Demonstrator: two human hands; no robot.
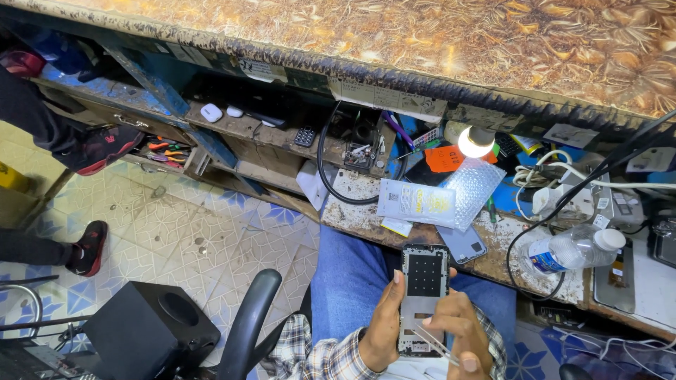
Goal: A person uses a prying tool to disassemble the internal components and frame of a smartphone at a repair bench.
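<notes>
Here, black speaker box [144,331] on tiled floor at 8 o'clock, chair arm [248,324] just beside it. Left hand [384,327] at 6 o'clock, closed around left edge of opened phone frame [423,299], held upright over lap in blue jeans. Right hand [461,334] just right of it, fingers pinched on thin tweezers [436,345], tips touching frame's lower part. Desk [366,214] beyond at 12 o'clock: white packet [415,203], lit bulb [476,141], grey phone [461,244]. Plastic bottle [574,250] lying at 3 o'clock.
</notes>
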